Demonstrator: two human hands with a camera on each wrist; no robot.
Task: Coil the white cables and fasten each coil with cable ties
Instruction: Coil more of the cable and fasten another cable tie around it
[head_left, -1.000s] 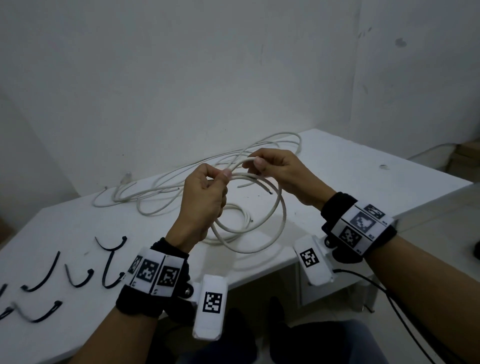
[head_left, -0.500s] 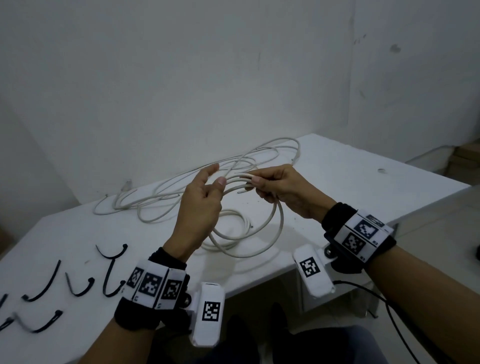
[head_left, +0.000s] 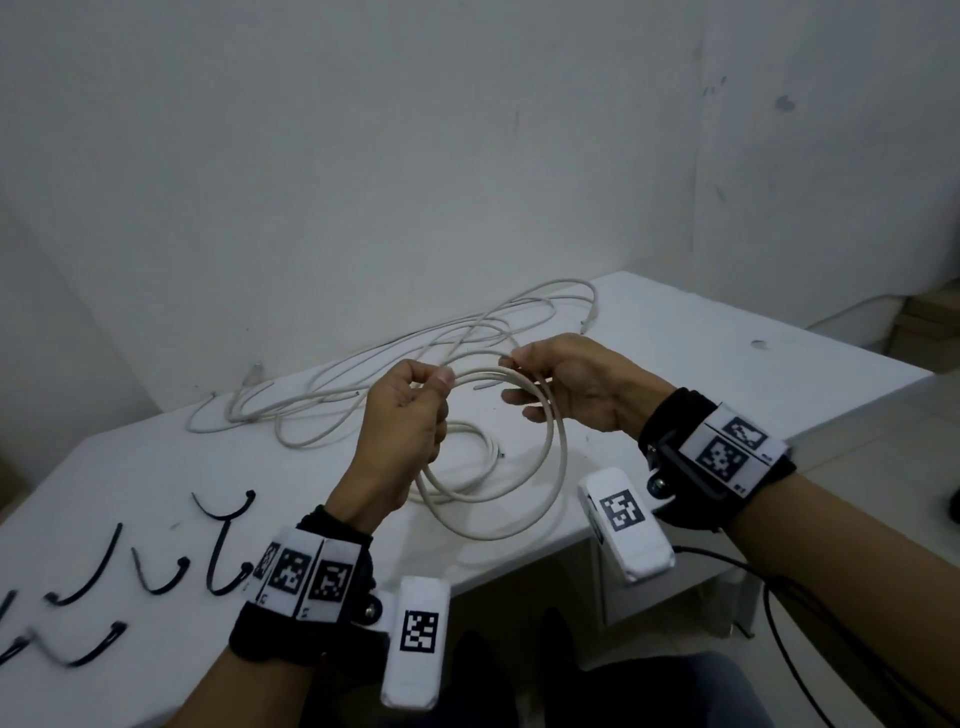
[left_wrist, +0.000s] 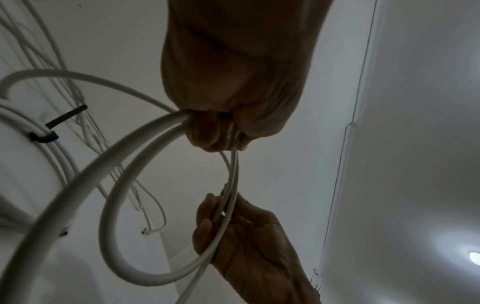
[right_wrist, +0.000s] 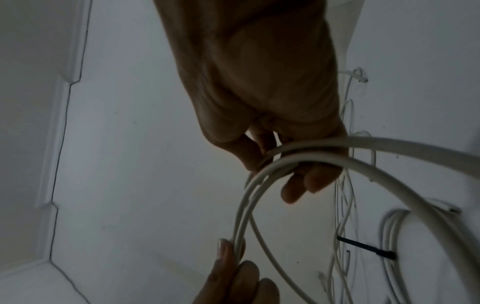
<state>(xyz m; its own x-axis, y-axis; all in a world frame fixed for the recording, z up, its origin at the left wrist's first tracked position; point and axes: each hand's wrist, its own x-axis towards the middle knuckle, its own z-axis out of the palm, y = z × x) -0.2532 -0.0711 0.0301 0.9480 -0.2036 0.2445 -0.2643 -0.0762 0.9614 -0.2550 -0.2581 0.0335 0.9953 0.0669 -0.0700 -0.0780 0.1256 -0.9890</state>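
Note:
A white cable coil (head_left: 558, 467) hangs in the air above the table's front edge, between both hands. My left hand (head_left: 439, 376) grips the coil's strands at its upper left, fingers curled round them (left_wrist: 221, 131). My right hand (head_left: 511, 364) pinches the top strands between thumb and forefinger, the other fingers spread below. In the right wrist view the strands (right_wrist: 311, 152) cross its fingers (right_wrist: 296, 189). A short loose cable end (head_left: 480, 385) sticks out between the hands. A second coil (head_left: 483, 441) lies on the table behind, bound by a black tie (left_wrist: 44, 136).
Loose white cables (head_left: 395, 358) sprawl across the back of the white table (head_left: 727, 374) near the wall. Several black cable ties (head_left: 223, 545) lie at the table's left front. A black wire (head_left: 779, 623) hangs below my right forearm. My legs show under the table edge.
Half a second ago my left hand's fingers were straight; now they are curled round the coil again. My right hand has shifted a little to the right along the strands.

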